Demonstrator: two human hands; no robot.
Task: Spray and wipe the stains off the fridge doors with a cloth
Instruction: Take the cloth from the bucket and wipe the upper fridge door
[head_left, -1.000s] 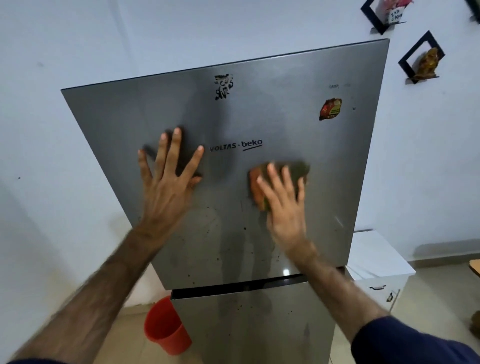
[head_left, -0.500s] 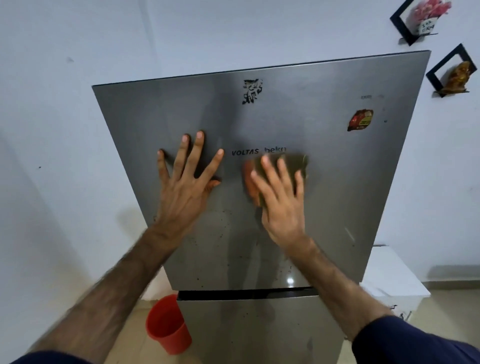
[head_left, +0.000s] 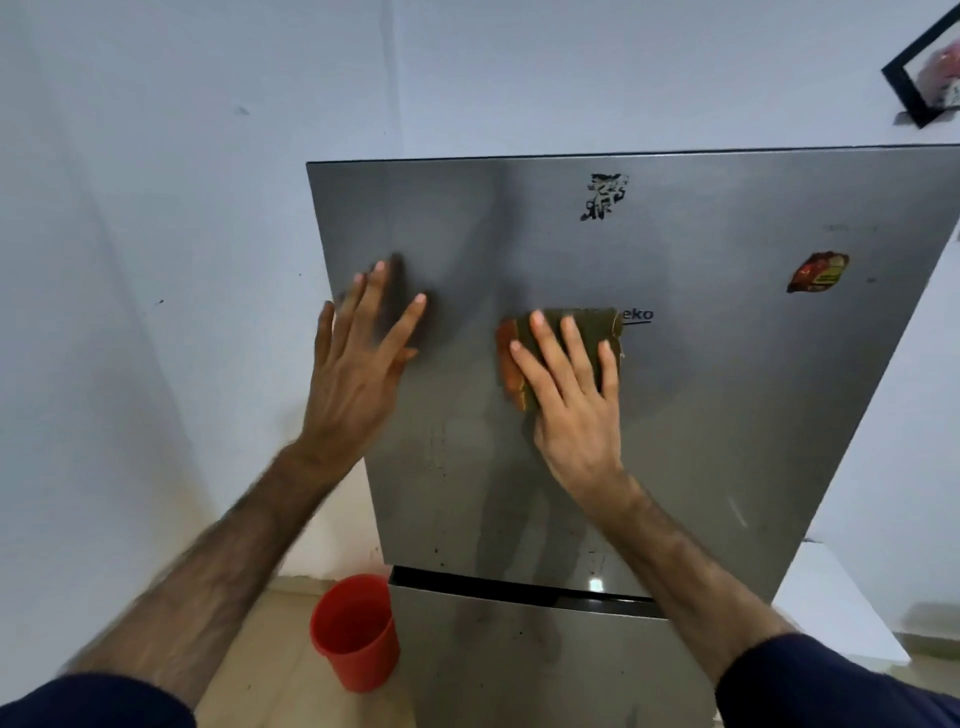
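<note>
Two flat hands: right hand (head_left: 571, 400) presses cloth (head_left: 571, 325) lying crosswise on upper door (head_left: 727, 415).

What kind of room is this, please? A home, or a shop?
Most likely a home kitchen or dining corner: a steel fridge with a sticker stands against a painted wall, a red bucket on the tiled floor beside it, and a small decorative wall shelf above.

Letters "eko" on the upper fridge door (head_left: 727, 389), just right of the cloth (head_left: 576, 325)
</note>
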